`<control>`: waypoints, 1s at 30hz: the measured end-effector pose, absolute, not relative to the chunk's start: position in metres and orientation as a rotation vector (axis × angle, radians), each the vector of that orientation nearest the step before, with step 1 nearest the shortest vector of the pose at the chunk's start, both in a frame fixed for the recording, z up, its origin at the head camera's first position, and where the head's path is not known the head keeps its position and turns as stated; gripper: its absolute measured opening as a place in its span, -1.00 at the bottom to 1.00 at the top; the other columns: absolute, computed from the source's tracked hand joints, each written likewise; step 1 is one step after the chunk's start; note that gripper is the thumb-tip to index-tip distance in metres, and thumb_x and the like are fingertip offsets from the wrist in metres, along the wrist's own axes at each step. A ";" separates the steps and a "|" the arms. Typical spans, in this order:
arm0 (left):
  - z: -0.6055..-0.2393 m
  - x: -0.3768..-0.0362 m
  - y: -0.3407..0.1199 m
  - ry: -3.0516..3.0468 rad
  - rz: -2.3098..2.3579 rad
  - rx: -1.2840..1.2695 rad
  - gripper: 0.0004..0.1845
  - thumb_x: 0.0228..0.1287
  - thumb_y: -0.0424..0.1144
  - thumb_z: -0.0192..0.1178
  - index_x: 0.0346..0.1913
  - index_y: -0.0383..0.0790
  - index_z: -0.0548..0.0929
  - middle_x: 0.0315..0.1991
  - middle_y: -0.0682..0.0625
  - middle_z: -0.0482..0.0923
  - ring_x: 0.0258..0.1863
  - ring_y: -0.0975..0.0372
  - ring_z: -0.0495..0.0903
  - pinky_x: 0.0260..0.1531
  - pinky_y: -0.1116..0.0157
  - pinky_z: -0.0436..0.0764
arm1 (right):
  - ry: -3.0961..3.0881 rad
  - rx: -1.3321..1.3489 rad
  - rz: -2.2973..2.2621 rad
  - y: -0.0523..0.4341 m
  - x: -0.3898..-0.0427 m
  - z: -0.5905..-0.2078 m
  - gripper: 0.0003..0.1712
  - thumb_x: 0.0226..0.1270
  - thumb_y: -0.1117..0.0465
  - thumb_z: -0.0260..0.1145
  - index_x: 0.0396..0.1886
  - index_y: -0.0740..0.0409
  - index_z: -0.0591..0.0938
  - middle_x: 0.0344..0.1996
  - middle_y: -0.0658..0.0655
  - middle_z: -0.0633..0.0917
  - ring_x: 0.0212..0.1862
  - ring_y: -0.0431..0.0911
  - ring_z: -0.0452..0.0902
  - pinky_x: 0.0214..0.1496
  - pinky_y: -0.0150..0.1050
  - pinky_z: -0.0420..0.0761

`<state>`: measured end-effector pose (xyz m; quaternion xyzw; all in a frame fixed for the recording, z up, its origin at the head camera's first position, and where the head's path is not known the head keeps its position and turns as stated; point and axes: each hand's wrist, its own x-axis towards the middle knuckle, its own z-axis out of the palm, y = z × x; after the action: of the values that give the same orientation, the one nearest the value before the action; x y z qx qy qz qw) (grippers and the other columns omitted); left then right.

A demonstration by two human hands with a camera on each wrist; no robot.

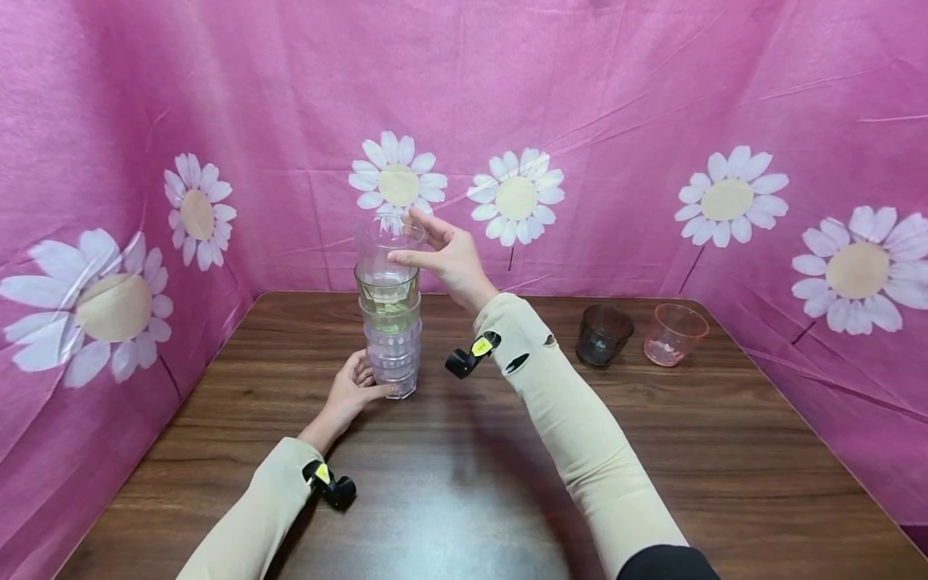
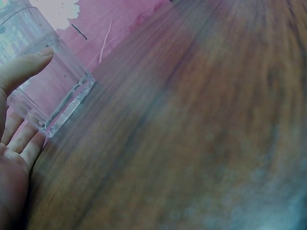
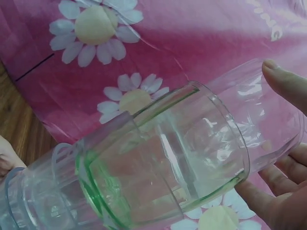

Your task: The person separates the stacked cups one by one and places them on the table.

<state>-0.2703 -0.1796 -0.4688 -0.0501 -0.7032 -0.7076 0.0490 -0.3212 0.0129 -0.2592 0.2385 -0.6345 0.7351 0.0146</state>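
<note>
A tall stack of nested see-through cups (image 1: 394, 358) stands upright on the table, left of the middle in the head view. My left hand (image 1: 350, 395) holds the clear bottom cup (image 2: 60, 93), thumb in front and fingers behind. Higher up, a green-tinted cup (image 1: 387, 310) sits in the stack. My right hand (image 1: 457, 262) grips the clear topmost cup (image 3: 271, 122) from the right, with the thumb on one side and fingers on the other. That cup's lower part is inside the green cup's rim in the right wrist view.
On the right of the wooden table (image 1: 449, 483) stand a dark smoky cup (image 1: 604, 336) and a pink-tinted cup (image 1: 674, 334), side by side. A pink cloth (image 1: 580, 72) with daisies hangs behind the table and along both sides.
</note>
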 end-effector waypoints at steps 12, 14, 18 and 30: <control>-0.468 -0.270 -0.178 -2.156 -2.154 -0.129 -0.24 -0.01 -0.66 0.37 0.30 -0.49 0.29 0.07 -0.11 0.56 -0.07 0.43 0.54 0.09 0.45 0.47 | -1.835 0.817 2.269 0.023 -0.317 -0.249 -0.10 0.03 0.56 0.48 0.43 0.23 0.39 0.28 0.13 0.56 0.32 -0.19 0.42 0.29 -0.27 0.47; -0.467 -0.270 -0.178 -2.156 -2.151 -0.131 -0.23 -0.01 -0.66 0.37 0.30 -0.49 0.29 0.06 -0.10 0.56 -0.07 0.43 0.54 0.08 0.45 0.48 | -1.788 0.829 2.290 0.026 -0.317 -0.246 -0.10 0.02 0.60 0.45 0.42 0.25 0.39 0.28 0.16 0.55 0.31 -0.16 0.44 0.28 -0.22 0.49; -0.468 -0.270 -0.179 -2.152 -2.145 -0.140 -0.24 -0.02 -0.67 0.37 0.30 -0.50 0.29 0.05 -0.09 0.56 -0.07 0.43 0.54 0.08 0.45 0.48 | -1.709 0.839 2.327 0.031 -0.317 -0.241 -0.08 0.01 0.65 0.42 0.43 0.28 0.37 0.30 0.21 0.53 0.30 -0.12 0.45 0.30 -0.16 0.48; -0.470 -0.271 -0.179 -2.138 -2.159 -0.140 -0.23 -0.02 -0.68 0.36 0.31 -0.51 0.28 0.05 -0.09 0.56 -0.08 0.43 0.54 0.08 0.45 0.49 | -1.615 0.741 2.345 0.063 -0.325 -0.249 -0.10 0.01 0.74 0.34 0.42 0.30 0.37 0.33 0.22 0.49 0.31 0.01 0.44 0.13 -0.19 0.61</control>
<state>-0.2710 -0.1794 -0.4699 -0.0461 -0.7021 -0.7089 0.0501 -0.3254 0.0626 -0.2490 0.2507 -0.5461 0.7931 0.0994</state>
